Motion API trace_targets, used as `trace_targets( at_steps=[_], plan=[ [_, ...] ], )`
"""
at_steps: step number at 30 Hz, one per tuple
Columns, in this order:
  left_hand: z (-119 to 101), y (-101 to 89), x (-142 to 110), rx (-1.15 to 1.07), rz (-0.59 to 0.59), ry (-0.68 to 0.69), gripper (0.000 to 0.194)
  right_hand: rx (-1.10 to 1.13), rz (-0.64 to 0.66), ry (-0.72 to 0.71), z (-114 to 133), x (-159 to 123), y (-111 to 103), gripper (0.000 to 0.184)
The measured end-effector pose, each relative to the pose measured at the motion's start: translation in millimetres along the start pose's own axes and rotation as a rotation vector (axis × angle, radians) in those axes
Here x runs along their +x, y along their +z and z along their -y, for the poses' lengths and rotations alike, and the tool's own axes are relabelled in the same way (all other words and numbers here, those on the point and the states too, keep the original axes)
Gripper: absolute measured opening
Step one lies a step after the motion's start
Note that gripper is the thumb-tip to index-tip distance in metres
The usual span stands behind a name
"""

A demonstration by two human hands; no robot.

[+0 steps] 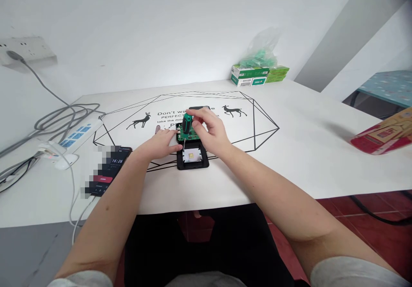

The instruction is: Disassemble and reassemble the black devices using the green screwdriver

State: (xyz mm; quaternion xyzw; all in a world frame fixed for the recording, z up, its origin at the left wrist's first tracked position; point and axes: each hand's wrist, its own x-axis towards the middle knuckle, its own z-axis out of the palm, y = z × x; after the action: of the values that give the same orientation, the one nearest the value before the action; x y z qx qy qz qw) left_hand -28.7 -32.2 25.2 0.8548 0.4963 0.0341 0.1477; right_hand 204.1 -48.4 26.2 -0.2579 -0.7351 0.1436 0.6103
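My right hand is closed around the upright green and black handle of a screwdriver. Its thin shaft points down at the lower edge of a green circuit board, set in a black case. My left hand grips the left side of that case, fingers along the board's edge and thumb lower down. Towards me lies the other black case half, a white panel with a small yellowish square inside it. The screwdriver's tip is too small to make out, and my right hand hides the board's right side.
At left lie a lit phone, a power strip and coiled grey cables. Green and white boxes under a plastic bag stand by the wall. A red and tan package is at right. A dark object lies behind the board.
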Motion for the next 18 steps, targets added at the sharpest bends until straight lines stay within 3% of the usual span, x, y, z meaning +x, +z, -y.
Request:
trace_targets(
  at_steps=[8, 14, 18],
  plan=[
    [-1.7, -2.1, -0.3, 0.005, 0.007, 0.007, 0.065, 0.063, -0.02, 0.07, -5.1, 3.1, -0.1, 0.016],
    [-3.5, -3.1, -0.6, -0.002, 0.016, 0.01, 0.069, 0.355, 0.014, 0.286, -5.1, -0.5, 6.4, 0.034],
    [-1.3, 0.3, 1.0, -0.023, -0.013, 0.042, 0.068, 0.34, 0.027, 0.261, -4.7, -3.1, 6.7, 0.038]
  ],
)
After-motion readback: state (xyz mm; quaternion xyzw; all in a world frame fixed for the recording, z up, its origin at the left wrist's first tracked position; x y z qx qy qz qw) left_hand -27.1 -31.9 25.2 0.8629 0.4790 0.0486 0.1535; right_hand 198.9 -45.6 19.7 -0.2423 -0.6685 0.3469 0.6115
